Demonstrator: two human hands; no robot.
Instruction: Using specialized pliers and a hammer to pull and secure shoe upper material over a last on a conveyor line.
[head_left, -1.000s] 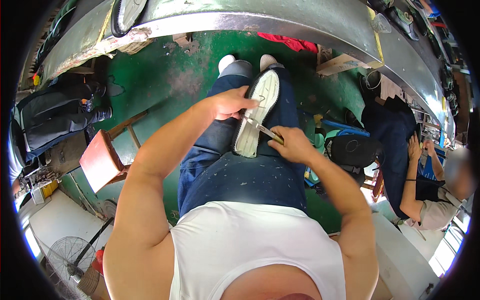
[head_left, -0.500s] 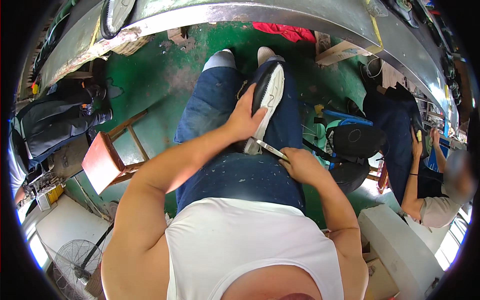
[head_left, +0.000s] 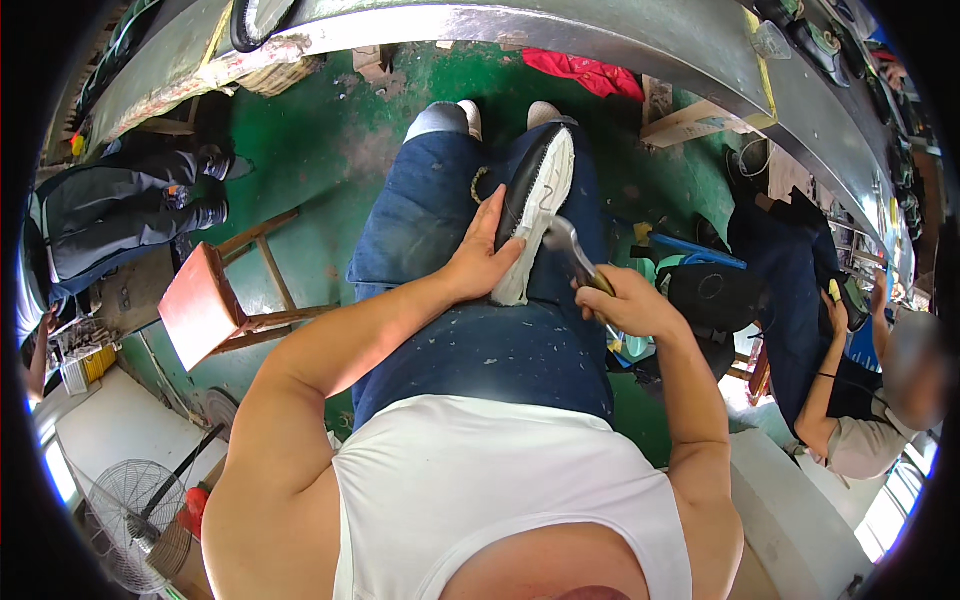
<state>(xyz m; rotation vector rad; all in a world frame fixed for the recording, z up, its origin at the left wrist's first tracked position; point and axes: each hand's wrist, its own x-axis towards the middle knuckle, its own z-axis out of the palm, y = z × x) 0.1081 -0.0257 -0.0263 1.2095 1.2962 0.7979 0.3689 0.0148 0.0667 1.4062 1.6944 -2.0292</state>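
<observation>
A black shoe (head_left: 545, 185) lies along my lap, its pale, rough underside facing up and its toe pointing away from me. My left hand (head_left: 483, 262) grips the shoe's left side near the middle, with the thumb across the underside and the fingers along the black upper. In my right hand (head_left: 628, 303) is a hammer (head_left: 580, 258), held by its wooden handle. The metal head, slightly blurred, hovers at the right edge of the shoe. From this view I cannot tell whether it touches.
A metal-edged workbench (head_left: 480, 35) curves across the far side. To my left stands a red-topped stool (head_left: 205, 305), with a fan (head_left: 140, 520) nearer. On the right, a co-worker (head_left: 870, 420) sits handling a shoe. A red cloth (head_left: 585, 72) lies under the bench.
My right hand has lifted and moved slightly right. The hammer has swung upward from beside the heel to beside the middle of the shoe. My left hand has slid slightly toward me.
</observation>
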